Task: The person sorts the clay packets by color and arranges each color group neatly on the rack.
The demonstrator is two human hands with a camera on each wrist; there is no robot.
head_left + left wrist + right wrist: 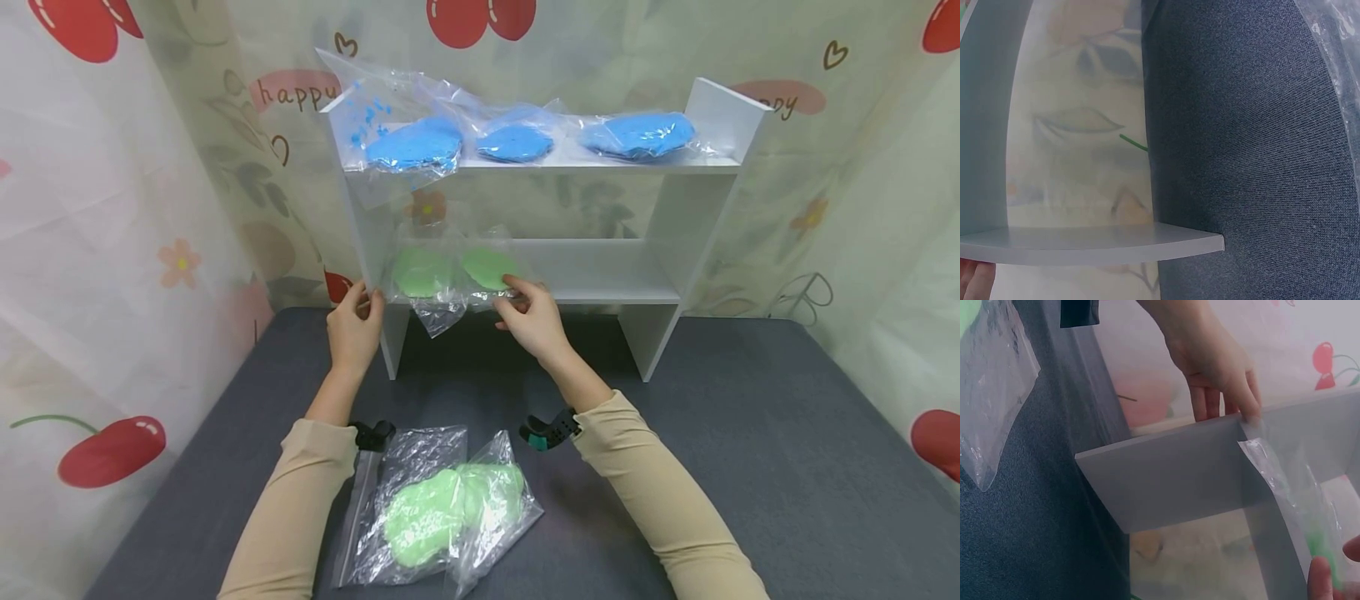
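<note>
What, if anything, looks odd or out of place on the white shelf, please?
The leftmost blue-filled bag on the top shelf: loose blue crumbs speckle its clear film, unlike the two bags beside it.

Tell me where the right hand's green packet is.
In the head view, that green packet sits on the left part of the lower shelf, just right of another green packet, with the right hand touching it.
</note>
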